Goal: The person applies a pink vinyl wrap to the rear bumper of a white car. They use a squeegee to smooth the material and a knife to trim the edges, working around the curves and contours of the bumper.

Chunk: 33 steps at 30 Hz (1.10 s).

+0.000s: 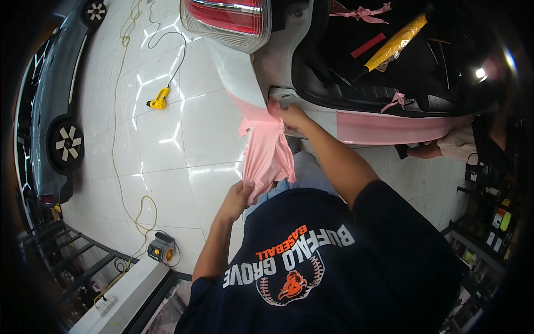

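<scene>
A sheet of pink vinyl film (pixel 268 149) hangs creased from the rear corner of a white car's bumper (pixel 236 72), below the red and clear tail light (pixel 236 19). My left hand (pixel 238 199) is closed on the loose lower end, pulling it out in folds towards my body. Up at the bumper corner, my right hand (pixel 292 118) has its fingers closed on the film's upper edge, its fingertips partly hidden. More pink film (pixel 384 128) lies smooth along the bumper to the right.
In the open boot lie a yellow wrapped tool (pixel 397 42), a red strip (pixel 367 45) and pink scraps (pixel 364 12). A co-worker's hand (pixel 425 150) is at the bumper's right end. A yellow heat gun (pixel 159 100) and cords (pixel 115 133) lie on the tiled floor. A grey car (pixel 55 83) stands left.
</scene>
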Each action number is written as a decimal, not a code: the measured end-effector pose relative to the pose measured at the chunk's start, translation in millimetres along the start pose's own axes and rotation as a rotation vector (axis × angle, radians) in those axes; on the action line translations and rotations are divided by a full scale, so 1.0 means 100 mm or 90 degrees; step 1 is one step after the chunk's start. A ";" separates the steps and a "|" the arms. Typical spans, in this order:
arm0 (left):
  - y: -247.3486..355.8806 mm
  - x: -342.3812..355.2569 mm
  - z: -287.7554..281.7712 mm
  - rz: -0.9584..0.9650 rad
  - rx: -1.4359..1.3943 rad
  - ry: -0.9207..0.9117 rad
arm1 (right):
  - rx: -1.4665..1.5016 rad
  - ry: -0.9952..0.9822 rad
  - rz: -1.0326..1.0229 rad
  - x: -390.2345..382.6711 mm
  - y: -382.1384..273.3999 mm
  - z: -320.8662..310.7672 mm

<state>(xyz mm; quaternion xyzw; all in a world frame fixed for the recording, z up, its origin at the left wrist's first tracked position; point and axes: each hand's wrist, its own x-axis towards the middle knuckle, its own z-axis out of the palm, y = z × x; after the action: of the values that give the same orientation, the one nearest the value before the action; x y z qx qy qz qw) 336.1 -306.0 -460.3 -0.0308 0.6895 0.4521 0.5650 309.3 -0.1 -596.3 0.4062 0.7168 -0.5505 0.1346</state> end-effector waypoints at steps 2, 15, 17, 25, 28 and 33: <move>-0.23 0.12 -0.05 0.039 0.005 -0.005 | -0.117 -0.054 0.003 0.13 -0.19 0.05; -0.10 0.50 -0.28 0.427 0.412 0.521 | -0.191 0.242 -0.302 -0.03 0.06 0.20; 0.32 0.57 0.05 0.493 0.465 0.397 | -0.189 0.231 -0.355 -0.10 0.13 0.19; 0.51 1.38 0.91 0.391 0.622 0.371 | -0.126 0.176 -0.440 -0.51 0.14 0.11; 0.60 1.60 0.90 0.296 0.709 0.367 | -0.166 0.130 -0.450 -0.48 0.13 -0.01; 0.62 1.80 0.87 0.356 0.803 0.303 | -0.142 0.058 -0.226 -0.36 -0.09 -0.13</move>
<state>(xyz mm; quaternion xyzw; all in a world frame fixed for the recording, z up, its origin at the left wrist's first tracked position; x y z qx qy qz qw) 302.1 -127.4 -564.8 0.3805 0.9051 0.0771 0.1733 328.7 -4.6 -561.8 0.2806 0.8388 -0.4641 0.0472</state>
